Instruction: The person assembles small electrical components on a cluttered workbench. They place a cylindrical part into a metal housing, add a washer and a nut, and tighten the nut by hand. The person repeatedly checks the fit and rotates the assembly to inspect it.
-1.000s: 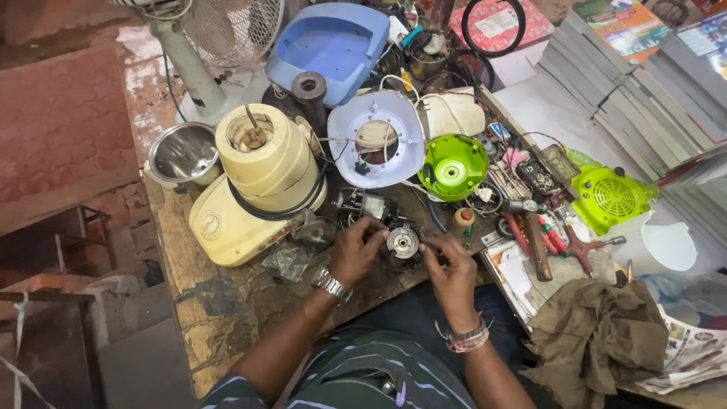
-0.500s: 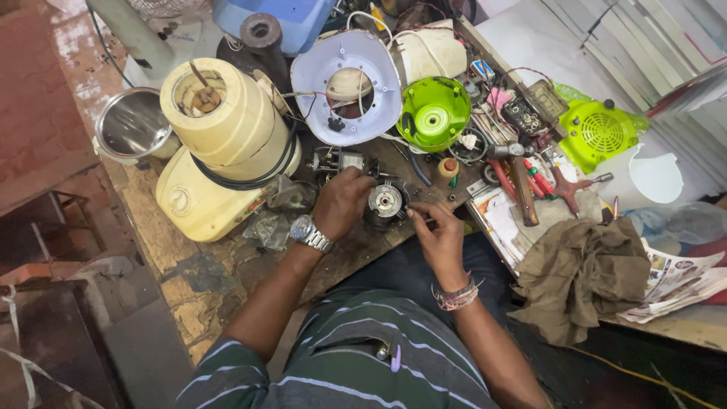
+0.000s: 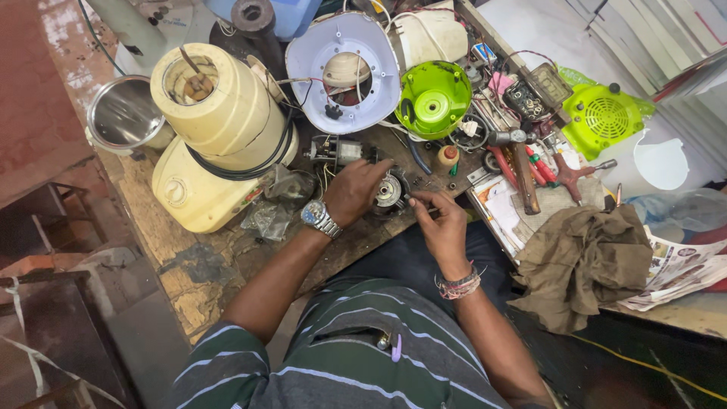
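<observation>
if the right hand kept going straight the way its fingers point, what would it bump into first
The right hand points up-left at the small motor that the left hand steadies. It would likely meet that motor first; its fingertips already look to be at its edge, though depth is unclear.

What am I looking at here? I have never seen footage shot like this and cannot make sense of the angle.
The camera sits on a person's head and looks down, so the striped shirt at the bottom is their own. Their left hand, with a wristwatch, rests on a small electric motor on the cluttered wooden workbench. Their right hand works at the motor's edge; whether its fingers pinch a small tool is too fine to tell. Around them lie a cream mixer base with a cream jar on it, a steel cup, a green cover, a hammer and a brown rag.
</observation>
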A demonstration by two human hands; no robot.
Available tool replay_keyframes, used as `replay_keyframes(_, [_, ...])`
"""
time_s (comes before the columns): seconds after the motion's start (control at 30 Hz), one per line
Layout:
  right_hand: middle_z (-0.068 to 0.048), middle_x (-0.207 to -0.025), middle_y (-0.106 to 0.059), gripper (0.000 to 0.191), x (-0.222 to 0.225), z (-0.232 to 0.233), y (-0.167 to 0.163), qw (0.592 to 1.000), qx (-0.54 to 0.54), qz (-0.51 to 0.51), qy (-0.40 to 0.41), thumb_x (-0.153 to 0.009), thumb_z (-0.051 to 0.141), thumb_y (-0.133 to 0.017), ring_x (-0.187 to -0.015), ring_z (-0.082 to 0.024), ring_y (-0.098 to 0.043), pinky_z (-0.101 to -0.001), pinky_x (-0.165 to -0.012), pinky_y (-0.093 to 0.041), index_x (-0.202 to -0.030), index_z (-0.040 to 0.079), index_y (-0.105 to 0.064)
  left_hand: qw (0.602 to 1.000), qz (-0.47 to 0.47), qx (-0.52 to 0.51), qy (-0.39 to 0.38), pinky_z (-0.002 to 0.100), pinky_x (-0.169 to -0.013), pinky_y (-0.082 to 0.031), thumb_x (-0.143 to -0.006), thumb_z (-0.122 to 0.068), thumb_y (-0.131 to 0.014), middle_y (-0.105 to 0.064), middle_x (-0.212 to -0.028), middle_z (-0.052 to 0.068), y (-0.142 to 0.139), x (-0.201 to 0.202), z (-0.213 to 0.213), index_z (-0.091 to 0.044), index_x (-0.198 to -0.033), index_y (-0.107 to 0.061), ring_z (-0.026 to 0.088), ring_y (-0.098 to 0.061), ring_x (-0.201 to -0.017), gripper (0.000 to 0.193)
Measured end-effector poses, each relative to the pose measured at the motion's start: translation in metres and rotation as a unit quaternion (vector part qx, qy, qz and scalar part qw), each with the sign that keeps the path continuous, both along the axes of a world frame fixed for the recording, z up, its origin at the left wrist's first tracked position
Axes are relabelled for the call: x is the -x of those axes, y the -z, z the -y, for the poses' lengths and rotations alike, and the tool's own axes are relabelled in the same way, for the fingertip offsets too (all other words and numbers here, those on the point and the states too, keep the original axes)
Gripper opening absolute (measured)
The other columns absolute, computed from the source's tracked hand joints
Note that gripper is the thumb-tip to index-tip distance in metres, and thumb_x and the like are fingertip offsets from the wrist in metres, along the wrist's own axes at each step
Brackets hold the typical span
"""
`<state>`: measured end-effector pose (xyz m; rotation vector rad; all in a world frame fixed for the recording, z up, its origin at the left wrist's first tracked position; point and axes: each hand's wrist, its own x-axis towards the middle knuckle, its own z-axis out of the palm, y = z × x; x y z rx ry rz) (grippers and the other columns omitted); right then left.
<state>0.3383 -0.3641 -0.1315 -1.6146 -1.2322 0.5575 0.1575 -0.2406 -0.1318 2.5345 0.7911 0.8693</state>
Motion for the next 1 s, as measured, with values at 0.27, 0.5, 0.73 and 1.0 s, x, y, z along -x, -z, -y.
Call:
replay_keyframes(0.27, [-0.005, -0.082, -0.068, 0.016, -0.0004, 0.0, -0.0008, 1.0, 0.008, -0.007, -0.001, -0.09, 0.011, -0.077, -0.063, -0.009, -0.057, -0.0249, -0.058, -0.045, -0.105, 0.003, -0.077, 1.0, -0.008, -0.007, 0.012, 0.043, -0.077, -0.053, -0.09, -0.002, -0.065, -0.068, -0.095, 0.015, 0.0072, 0.0006, -0.0004, -0.002, -0.132, -0.059, 0.032, -0.063, -0.087, 0.043])
replay_keyframes(0.5, [-0.005, -0.082, -0.068, 0.016, -0.0011, 0.0003, 0.0004, 1.0, -0.003, 0.0, -0.007, -0.09, 0.01, -0.078, -0.065, -0.009, -0.058, -0.0244, -0.06, -0.046, -0.104, 0.002, -0.076, 0.998, -0.038, -0.04, 0.039, 0.042, -0.078, -0.053, -0.084, 0.002, -0.061, -0.066, -0.09, 0.013, 0.0032, 0.0001, -0.0008, 0.0, -0.129, -0.06, 0.031, -0.062, -0.087, 0.046])
replay_keyframes(0.73, [-0.004, -0.083, -0.07, 0.016, 0.0006, -0.0003, 0.0023, 1.0, 0.01, -0.016, -0.009, -0.09, 0.011, -0.077, -0.065, -0.008, -0.059, -0.0239, -0.059, -0.046, -0.104, 0.003, -0.077, 0.995, -0.038, -0.054, 0.077, 0.04, -0.08, -0.053, -0.084, -0.001, -0.063, -0.064, -0.09, 0.011, -0.0012, -0.0016, -0.0067, 0.0, -0.121, -0.062, 0.029, -0.061, -0.086, 0.037])
replay_keyframes(1.0, [-0.004, -0.08, -0.067, 0.016, 0.0005, 0.0004, 0.0002, 1.0, 0.005, 0.004, -0.006, -0.09, 0.011, -0.078, -0.066, -0.008, -0.056, -0.0243, -0.061, -0.045, -0.104, 0.002, -0.077, 0.999, 0.014, -0.043, 0.025, 0.041, -0.076, -0.051, -0.089, -0.003, -0.069, -0.07, -0.088, 0.011, 0.0024, -0.0022, -0.0047, -0.003, -0.112, -0.067, 0.029, -0.063, -0.081, 0.022])
